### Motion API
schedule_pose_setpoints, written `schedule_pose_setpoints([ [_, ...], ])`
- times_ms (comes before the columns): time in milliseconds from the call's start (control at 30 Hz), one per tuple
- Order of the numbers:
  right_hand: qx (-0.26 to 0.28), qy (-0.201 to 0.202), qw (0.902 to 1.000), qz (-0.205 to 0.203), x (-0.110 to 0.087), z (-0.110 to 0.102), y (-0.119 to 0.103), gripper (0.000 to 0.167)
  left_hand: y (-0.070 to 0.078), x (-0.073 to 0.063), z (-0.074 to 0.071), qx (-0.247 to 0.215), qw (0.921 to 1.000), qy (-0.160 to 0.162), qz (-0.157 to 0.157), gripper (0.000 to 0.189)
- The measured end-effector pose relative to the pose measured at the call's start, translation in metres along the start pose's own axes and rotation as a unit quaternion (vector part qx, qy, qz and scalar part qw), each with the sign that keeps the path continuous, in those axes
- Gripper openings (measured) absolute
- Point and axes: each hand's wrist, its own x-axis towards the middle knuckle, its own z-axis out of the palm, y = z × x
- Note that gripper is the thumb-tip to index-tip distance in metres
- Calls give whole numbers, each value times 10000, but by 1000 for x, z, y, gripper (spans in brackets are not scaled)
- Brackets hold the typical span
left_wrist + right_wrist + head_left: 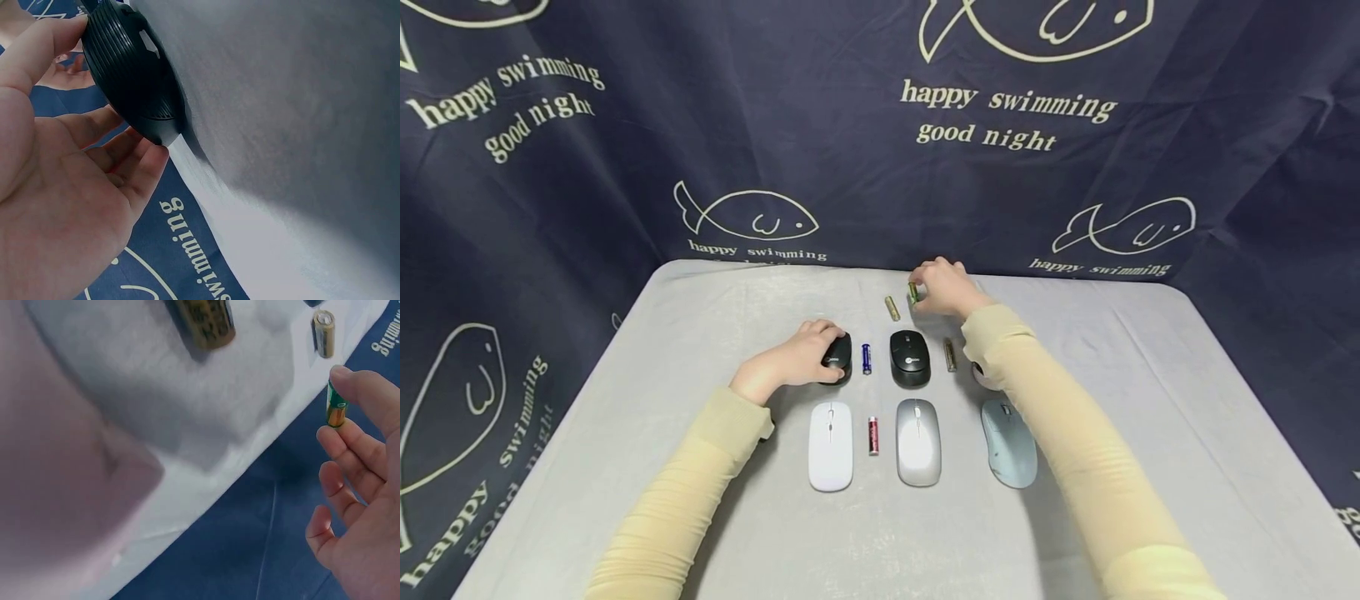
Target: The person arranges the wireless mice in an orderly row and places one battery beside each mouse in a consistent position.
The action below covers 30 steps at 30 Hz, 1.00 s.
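My left hand (pixel 801 354) grips a small black mouse (pixel 837 358) at the left end of the back row; in the left wrist view the thumb and fingers hold the sides of its ribbed black shell (pixel 128 69). Toward the back of the table, my right hand (pixel 946 287) pinches a green and gold battery (pixel 336 407) between thumb and fingers. Beside that hand lies a gold battery (pixel 892 308). A blue battery (pixel 867 359) rests between the held mouse and a second black mouse (pixel 910 360). Another gold-brown battery (pixel 950 355) lies right of the second mouse.
In front are a white mouse (pixel 831 446), a red battery (pixel 873 436), a silver mouse (pixel 918 442) and a pale blue mouse (pixel 1009 443). The right sleeve partly hides one more mouse (pixel 983 377). A dark blue printed curtain (pixel 865 167) hangs behind the grey-white table (pixel 880 533).
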Motion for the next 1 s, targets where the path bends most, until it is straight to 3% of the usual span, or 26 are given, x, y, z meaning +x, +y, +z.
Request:
schedule_pose_setpoints([
  [1000, 99, 281, 9995, -45, -40, -47, 0, 48, 1, 0, 1, 3, 10000, -1, -12, 69],
])
